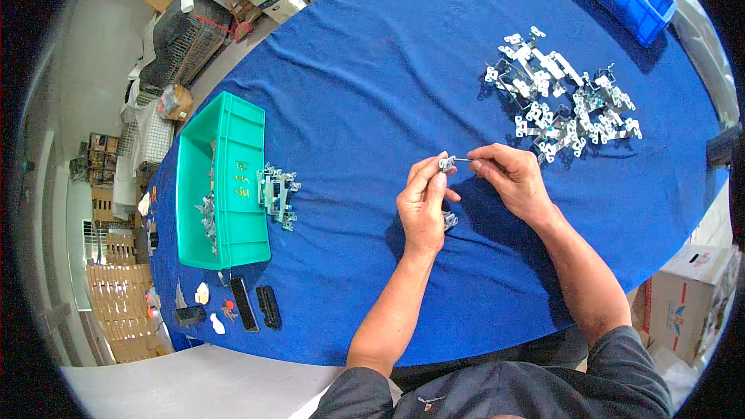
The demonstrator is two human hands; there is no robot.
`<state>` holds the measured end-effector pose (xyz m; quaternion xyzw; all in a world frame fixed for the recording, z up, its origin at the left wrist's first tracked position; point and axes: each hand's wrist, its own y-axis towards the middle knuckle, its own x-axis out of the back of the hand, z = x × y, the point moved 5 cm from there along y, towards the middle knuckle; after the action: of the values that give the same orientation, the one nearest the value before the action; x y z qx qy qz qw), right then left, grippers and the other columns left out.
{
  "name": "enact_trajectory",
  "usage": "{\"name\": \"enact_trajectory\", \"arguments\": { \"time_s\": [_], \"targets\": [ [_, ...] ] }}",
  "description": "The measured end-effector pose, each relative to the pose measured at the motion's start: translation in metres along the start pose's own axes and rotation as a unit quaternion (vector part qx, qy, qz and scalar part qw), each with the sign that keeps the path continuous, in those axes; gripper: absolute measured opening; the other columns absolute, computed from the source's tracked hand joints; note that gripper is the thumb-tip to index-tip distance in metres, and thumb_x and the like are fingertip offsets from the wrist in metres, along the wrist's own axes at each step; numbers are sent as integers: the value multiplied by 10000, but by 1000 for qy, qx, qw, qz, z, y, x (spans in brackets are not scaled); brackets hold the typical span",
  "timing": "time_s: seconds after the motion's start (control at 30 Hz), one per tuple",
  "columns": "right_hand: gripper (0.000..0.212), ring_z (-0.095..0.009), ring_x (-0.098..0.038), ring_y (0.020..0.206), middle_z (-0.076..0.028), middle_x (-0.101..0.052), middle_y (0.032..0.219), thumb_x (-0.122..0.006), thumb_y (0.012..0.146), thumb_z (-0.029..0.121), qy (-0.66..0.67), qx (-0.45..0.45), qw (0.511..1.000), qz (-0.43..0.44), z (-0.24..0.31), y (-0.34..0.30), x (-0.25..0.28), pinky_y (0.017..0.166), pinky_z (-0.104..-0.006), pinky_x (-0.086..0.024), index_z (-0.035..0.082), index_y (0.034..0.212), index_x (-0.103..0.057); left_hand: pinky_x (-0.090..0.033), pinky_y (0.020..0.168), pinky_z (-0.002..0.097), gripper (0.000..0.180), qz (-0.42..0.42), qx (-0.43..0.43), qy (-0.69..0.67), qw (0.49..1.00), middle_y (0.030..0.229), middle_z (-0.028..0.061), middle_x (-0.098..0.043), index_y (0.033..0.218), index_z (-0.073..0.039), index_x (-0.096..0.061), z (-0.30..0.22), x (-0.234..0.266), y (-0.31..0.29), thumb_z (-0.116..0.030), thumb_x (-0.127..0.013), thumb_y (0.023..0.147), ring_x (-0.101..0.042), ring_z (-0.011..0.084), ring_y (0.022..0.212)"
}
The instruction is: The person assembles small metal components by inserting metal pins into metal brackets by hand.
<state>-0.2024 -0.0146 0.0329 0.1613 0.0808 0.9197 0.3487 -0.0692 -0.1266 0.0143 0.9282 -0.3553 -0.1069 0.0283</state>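
Observation:
My left hand (pixel 423 213) is closed around a small white-and-metal bracket assembly. One end of the bracket (pixel 446 164) shows above the fingertips and its other end shows below the palm. From the right, my right hand (pixel 512 178) pinches a thin metal rod (pixel 462 159) whose tip meets the upper end of the bracket. Whether the rod sits inside the bracket is too small to tell. Farther off to the right lies a loose pile of similar brackets (pixel 555 70). Several more brackets (pixel 277 195) stand in a neat group beside the green bin at the left.
The green bin (pixel 247 140) holds more metal parts. A blue crate (pixel 613 4) sits at the far right. Near the left front edge of the blue cloth (pixel 372 93) lie a phone-like black slab (pixel 244 304), a black case (pixel 268 307) and small scraps. Cartons (pixel 687 302) stand beyond the table.

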Motion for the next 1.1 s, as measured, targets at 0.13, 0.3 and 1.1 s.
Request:
{"name": "enact_trajectory", "arguments": {
  "time_s": [0.13, 0.3, 1.1],
  "targets": [
    [134, -215, -707, 758, -144, -724, 871, -694, 925, 67, -20, 10, 1000, 7, 3, -1, 0, 667, -354, -534, 5, 1041, -718, -583, 633, 215, 260, 4, -7, 11, 1000, 1220, 109, -632, 1239, 18, -688, 1, 1, 0, 8, -573, 1006, -665, 147, 1002],
    [123, -300, -705, 784, -159, -708, 887, -688, 912, 53, -75, 67, 995, -5, 8, -1, -1, 684, -383, -538, 2, 1023, -705, -564, 619, 208, 270, 16, -30, 59, 998, 1236, 104, -622, 1241, 6, -698, 0, 0, -2, 17, -587, 996, -655, 126, 972],
    [108, -326, -677, 784, -156, -678, 857, -700, 896, 55, -125, 107, 986, -17, 13, -3, -1, 687, -407, -530, 17, 995, -682, -528, 593, 191, 269, 62, -27, 56, 996, 1260, 102, -629, 1268, -4, -689, 2, -4, -3, -44, -602, 1016, -644, 84, 900]
  ]
}}
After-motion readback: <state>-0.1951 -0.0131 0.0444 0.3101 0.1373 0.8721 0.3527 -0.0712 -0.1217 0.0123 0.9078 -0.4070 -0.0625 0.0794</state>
